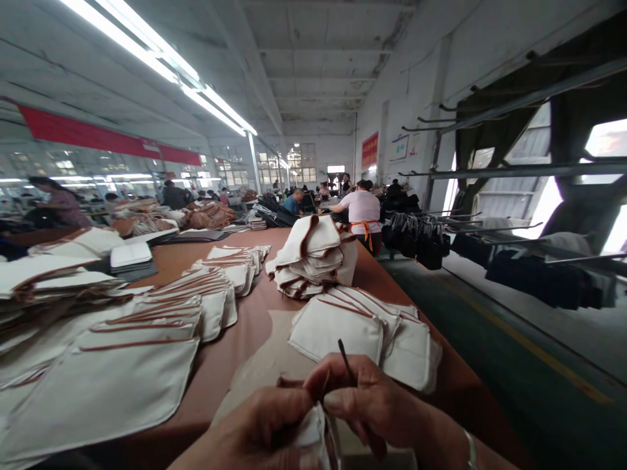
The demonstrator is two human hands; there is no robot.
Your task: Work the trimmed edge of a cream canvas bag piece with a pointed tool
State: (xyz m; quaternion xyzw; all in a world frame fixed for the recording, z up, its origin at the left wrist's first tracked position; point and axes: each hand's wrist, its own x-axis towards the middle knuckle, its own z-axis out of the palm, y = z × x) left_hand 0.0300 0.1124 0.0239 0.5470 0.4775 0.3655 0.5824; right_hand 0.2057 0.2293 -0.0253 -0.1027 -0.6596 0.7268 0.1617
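At the bottom of the view, my left hand (264, 418) is closed on a cream fabric piece with brown edging (311, 431), held upright near the table's front edge. My right hand (375, 398) meets it there, thumb and forefinger pinched at the piece's upper edge. A thin dark tool (345, 362) sticks up between the right fingers; its kind is hard to make out and its lower part is hidden. Just beyond the hands lie several flat cream pieces with brown trim (343, 329), overlapping. Behind them rises a stack of folded cream pieces (313, 251).
Rows of overlapping cream pieces (142, 365) cover the left side of the brown table (255, 320). A person in a pale top (362, 209) bends at the table's far end. On the right, metal racks (514, 173) carry dark hanging items beside the aisle (470, 313).
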